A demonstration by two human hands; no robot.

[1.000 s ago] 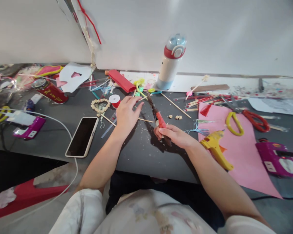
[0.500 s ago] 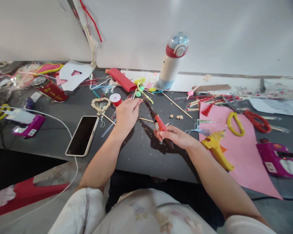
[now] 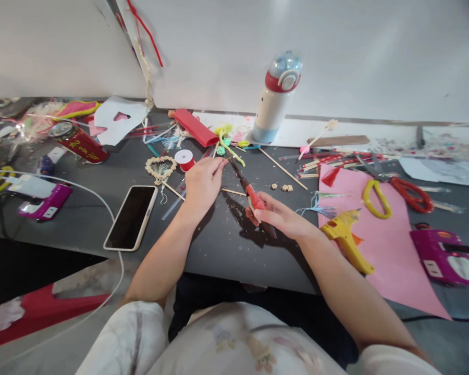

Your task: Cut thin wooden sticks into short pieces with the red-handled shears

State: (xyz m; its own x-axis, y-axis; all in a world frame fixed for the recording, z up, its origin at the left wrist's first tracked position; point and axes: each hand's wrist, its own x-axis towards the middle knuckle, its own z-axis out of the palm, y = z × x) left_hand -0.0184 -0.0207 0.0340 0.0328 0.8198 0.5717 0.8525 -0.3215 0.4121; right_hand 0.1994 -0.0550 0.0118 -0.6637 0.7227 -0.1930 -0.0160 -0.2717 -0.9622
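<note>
My right hand (image 3: 283, 217) is closed around the red handles of a pair of cutters (image 3: 254, 197). The dark jaws point up and to the left over the black table (image 3: 219, 245). My left hand (image 3: 202, 182) rests on the table just left of the jaws. Its fingertips are pinched together at the jaw tips on a small thin stick piece, too small to see clearly. A loose wooden stick (image 3: 233, 191) lies between my two hands, among wood crumbs.
A phone (image 3: 131, 216) on a white cable lies to the left. A red spool (image 3: 185, 159) and a woven heart (image 3: 161, 167) sit beyond my left hand. To the right are a yellow glue gun (image 3: 346, 234), pink paper (image 3: 379, 255), scissors (image 3: 394, 190) and a purple device (image 3: 445, 255). A bottle (image 3: 275, 99) stands at the back.
My left hand went from flat with spread fingers to a pinch at the cutter jaws. The cutters tilted slightly further left toward it.
</note>
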